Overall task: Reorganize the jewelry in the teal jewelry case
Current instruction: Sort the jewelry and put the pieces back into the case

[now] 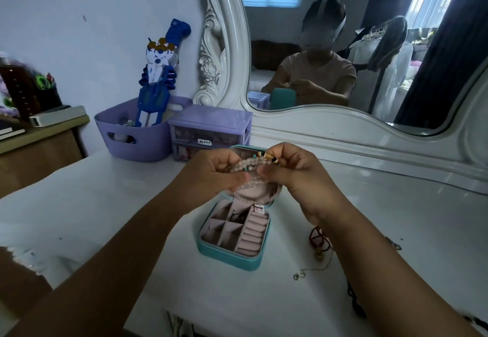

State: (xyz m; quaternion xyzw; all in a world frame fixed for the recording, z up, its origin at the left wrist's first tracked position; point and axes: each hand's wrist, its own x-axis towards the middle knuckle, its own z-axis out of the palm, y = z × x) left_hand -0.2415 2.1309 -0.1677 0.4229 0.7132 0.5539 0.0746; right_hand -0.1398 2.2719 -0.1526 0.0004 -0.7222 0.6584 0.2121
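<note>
The teal jewelry case (229, 254) lies open on the white dressing table, its pink lining split into small compartments and a row of ring rolls. A dark item sits in one back compartment. Above the case's raised lid, my left hand (211, 175) and my right hand (293, 175) both pinch a pale beaded bracelet (250, 163) with a few gold, black and teal beads. The strand loops between my fingers and hangs toward the lid. My fingers hide part of it.
A red cord bracelet with a gold charm (320, 241) and a thin chain (303, 273) lie right of the case. Behind it stand a purple mini drawer unit (211, 125) and a purple basket (137, 136) holding a blue toy. A large white-framed mirror (343, 131) rises at the back.
</note>
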